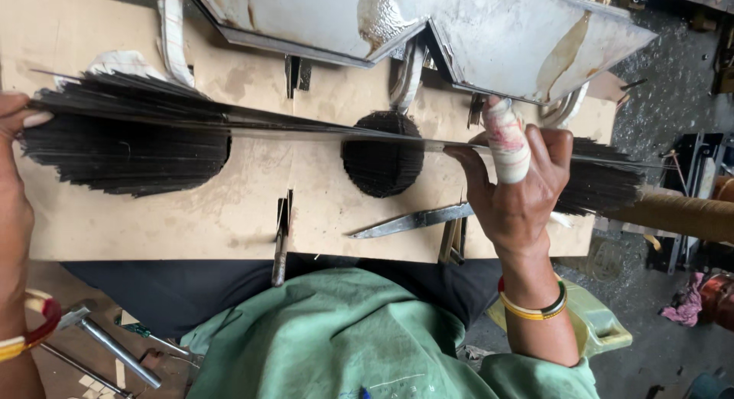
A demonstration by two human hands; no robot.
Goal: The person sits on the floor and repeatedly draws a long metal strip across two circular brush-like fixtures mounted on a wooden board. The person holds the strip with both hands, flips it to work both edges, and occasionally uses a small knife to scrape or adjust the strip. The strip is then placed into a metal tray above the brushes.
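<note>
Your left hand [14, 131] pinched one end of a long thin metal strip [306, 130]; your right hand [516, 186], one finger bandaged, gripped it further along; the strip lay across stacks of dark strips [122, 150] on a tan board [245, 208], near a metal blade [413, 221]

Board [229, 208] lies across person's lap. Long thin strip [306, 130] runs left to right over board, atop stacked strips showing through left cut-out [126, 150], middle cut-out [382, 163] and at right edge [604, 186]. Left hand [11, 169] at strip's left end; right hand [514, 181] on strip right of middle cut-out. Two metal trays [489, 32] behind board. Flat blade-like piece [409, 221], possibly scissors, on board left of right hand. Hammer [115, 349] below board, left. Roll [680, 214] beyond right edge.
</note>
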